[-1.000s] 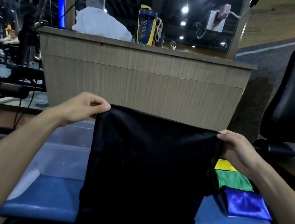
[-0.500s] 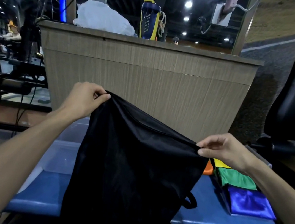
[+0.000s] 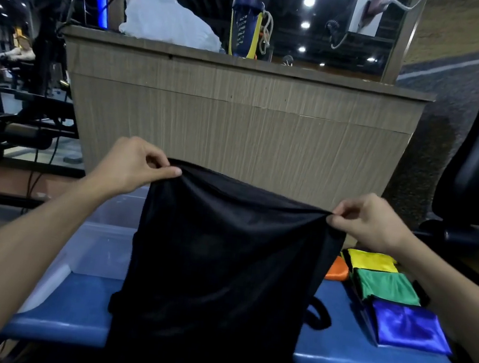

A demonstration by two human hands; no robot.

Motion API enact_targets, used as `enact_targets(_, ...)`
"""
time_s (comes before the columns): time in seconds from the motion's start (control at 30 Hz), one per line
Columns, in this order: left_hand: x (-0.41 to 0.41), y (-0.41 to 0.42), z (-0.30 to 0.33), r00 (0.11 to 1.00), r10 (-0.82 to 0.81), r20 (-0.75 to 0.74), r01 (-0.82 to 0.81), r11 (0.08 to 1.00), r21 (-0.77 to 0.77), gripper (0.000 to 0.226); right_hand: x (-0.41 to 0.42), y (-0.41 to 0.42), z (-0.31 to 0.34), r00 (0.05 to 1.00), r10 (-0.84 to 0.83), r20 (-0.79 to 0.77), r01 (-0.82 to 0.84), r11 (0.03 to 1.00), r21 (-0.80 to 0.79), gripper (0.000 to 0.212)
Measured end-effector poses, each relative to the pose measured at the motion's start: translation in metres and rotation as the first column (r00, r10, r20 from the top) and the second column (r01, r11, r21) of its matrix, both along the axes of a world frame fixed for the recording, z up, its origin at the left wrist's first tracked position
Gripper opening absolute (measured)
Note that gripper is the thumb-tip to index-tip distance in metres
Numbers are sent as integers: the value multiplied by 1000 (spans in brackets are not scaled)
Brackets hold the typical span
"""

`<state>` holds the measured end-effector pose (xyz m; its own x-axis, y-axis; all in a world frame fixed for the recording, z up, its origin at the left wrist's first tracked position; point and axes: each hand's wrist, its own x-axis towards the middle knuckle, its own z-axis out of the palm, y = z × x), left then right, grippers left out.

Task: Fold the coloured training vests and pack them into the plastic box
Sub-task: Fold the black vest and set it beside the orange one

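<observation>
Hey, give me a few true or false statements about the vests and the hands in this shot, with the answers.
1. Both hands pinch the top edge of the black vest. True: left hand, right hand.
2. The blue vest lies inside the plastic box. False: it lies on the blue bench.
3. The green vest lies between the yellow vest and the blue one. True.
4. The black vest lies folded flat. False: it hangs held up.
</observation>
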<state>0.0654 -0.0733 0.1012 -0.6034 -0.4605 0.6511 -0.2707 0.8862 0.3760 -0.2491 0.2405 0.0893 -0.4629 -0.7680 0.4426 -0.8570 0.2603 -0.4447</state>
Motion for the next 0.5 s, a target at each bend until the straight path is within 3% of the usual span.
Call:
enact_targets(0.2,1,-9,-19,948,-13,318,96,965,-244,51,-8,-7,25,987,-162,-16,152,953,-262,26)
enact_targets(0.33,-7,-13,-28,842,153,518,68,921,-383,56,-4,-13,40,992,-123,-3,114,925,-363,18)
enact_targets(0.43,-10,-14,-30,836,179,518,27,931,-365,58,-3,-12,44,994,-104,-28,87,929,-360,10)
enact_targets(0.5,-8,-9,-29,912,67,404,27,975,-221,51,-8,-7,41,994,-104,-33,86,933,-349,8)
